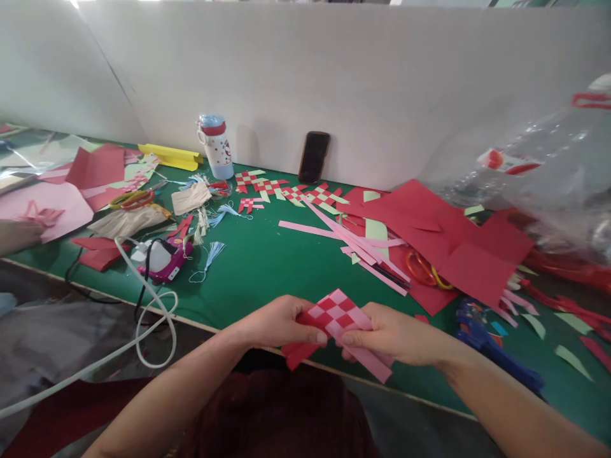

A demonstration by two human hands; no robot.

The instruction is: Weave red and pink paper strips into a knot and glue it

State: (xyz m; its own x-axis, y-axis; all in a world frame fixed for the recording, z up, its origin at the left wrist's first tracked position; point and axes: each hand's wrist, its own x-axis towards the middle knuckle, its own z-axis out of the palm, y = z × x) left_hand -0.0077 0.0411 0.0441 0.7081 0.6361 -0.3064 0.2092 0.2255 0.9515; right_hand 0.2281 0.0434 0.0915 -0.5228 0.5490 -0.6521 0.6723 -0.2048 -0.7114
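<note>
A woven checkered piece of red and pink paper strips (pixel 338 312) is held up over the table's front edge. Its left side is pinched by my left hand (pixel 286 323), thumb on top, near the loose red ends. On the right, my right hand (pixel 382 334) grips it by the pink strips, which stick out below toward the lower right. Beyond the hands, loose pink strips (pixel 344 236) lie across one another on the green table (pixel 248 254). Several finished-looking woven pieces in red, pink and pale green (pixel 270 186) lie in a row at the back.
A phone (pixel 315 157) leans on the white partition, right of a bottle (pixel 217 146). Red sheets (pixel 453 235), scissors (pixel 420 268) and a blue glue gun (pixel 496 350) lie right. Tassels (pixel 213 254), a purple device (pixel 167 261) and another person's hand (pixel 19 235) are left.
</note>
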